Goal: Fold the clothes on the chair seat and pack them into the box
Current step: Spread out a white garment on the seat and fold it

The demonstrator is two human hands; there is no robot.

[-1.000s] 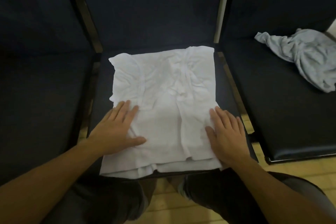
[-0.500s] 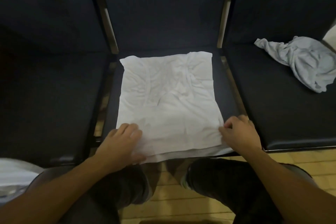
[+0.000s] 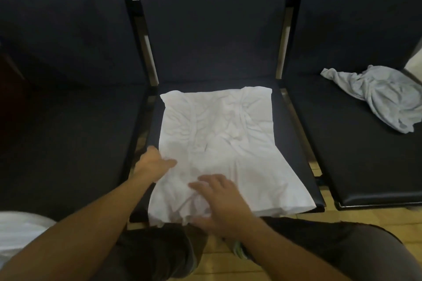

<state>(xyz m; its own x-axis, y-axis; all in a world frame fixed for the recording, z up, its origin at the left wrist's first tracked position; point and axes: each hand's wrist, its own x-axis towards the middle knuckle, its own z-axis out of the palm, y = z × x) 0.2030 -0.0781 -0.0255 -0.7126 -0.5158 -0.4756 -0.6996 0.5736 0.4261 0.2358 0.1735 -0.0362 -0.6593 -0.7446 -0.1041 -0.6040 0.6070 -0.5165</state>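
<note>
White shirt [image 3: 219, 143] flat on seat [image 3: 294, 143]. Left hand [image 3: 153, 163] grips its 9 o'clock edge; right hand [image 3: 219, 201], fingers spread, presses at 6 o'clock.

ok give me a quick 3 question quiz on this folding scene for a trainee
1. True or false: the grey garment is neatly folded.
2. Which seat holds the white garment? A left, B middle, C right.
3. Fill in: the right hand lies on the garment's ____ edge.

Key:
1. False; it lies crumpled on the right seat.
2. B, the middle seat, with the left hand at its left side.
3. Near, toward the person.
</note>
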